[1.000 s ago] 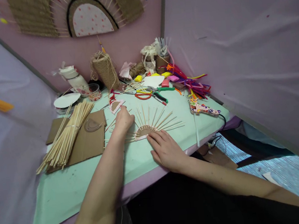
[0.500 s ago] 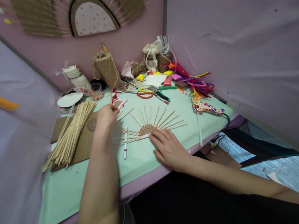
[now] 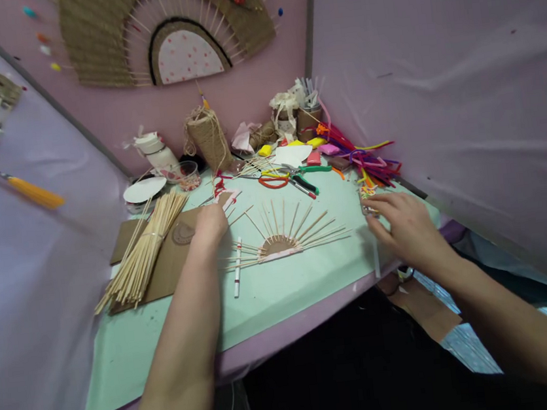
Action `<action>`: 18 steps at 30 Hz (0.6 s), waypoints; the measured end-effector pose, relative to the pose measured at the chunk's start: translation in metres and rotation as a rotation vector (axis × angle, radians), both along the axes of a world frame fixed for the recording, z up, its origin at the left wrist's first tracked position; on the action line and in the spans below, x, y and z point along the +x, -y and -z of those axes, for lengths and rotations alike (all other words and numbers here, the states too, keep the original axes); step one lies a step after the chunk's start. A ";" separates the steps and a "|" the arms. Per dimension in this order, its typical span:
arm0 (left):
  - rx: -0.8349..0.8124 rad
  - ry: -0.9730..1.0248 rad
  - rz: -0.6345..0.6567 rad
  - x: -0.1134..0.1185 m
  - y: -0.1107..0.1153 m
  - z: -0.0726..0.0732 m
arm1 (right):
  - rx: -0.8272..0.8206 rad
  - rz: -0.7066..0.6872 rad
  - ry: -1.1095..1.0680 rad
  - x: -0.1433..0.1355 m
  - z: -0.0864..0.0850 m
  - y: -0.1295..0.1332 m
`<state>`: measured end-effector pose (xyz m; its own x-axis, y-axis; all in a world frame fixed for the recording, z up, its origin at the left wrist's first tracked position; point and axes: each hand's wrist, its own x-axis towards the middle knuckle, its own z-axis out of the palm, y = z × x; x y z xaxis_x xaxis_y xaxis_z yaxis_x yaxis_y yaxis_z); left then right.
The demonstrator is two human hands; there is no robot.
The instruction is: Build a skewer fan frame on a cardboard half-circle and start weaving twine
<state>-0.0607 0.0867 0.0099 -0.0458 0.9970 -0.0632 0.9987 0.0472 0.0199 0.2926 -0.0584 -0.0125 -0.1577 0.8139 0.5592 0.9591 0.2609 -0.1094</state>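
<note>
My right hand [image 3: 406,223] is around the flower-patterned glue gun [image 3: 367,191], thumb and fingers closed on it and hiding most of its body. A clear glue stick [image 3: 376,256] extends from it towards the table's front edge. At centre lies a half-round cardboard piece [image 3: 279,246] with a pale pink strip along its straight edge; thin wooden sticks [image 3: 313,228] fan out from it. My left hand [image 3: 210,225] is closed beside a small pink-edged cardboard piece [image 3: 227,199]; its fingertips are hidden. A white marker [image 3: 238,268] lies between this hand and the fan.
A bundle of wooden sticks [image 3: 148,252] rests on brown cardboard [image 3: 172,269] at left. Scissors [image 3: 273,182], green-handled pliers [image 3: 313,169], a twine cone [image 3: 207,137], a white bottle [image 3: 156,152] and pipe cleaners [image 3: 367,161] stand or lie behind. A finished fan [image 3: 98,50] hangs above.
My right hand has left the half-round cardboard and moved right onto the glue gun. My left hand stays by the small cardboard piece. The view has shifted slightly.
</note>
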 end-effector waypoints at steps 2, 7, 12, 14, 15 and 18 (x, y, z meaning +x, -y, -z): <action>0.000 -0.003 -0.014 0.000 -0.002 0.002 | -0.025 0.076 0.000 0.019 0.003 -0.002; 0.132 0.097 -0.058 -0.007 -0.012 -0.010 | -0.180 0.216 0.046 0.054 0.006 -0.005; 0.556 0.837 -0.153 -0.008 -0.005 -0.033 | -0.428 0.252 0.164 0.071 0.007 -0.020; 0.472 1.116 -0.178 -0.001 0.008 -0.036 | -0.516 0.234 0.204 0.071 0.009 -0.030; 0.413 1.216 -0.189 0.003 0.015 -0.035 | -0.547 0.230 0.217 0.069 0.010 -0.035; 0.287 1.366 -0.207 0.010 0.035 -0.026 | -0.600 0.245 0.218 0.063 0.012 -0.046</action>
<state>-0.0506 0.0521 0.0361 -0.2598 0.9653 0.0248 0.1604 0.0178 0.9869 0.3560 -0.0124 -0.0248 0.0128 0.9997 -0.0231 0.9993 -0.0120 0.0353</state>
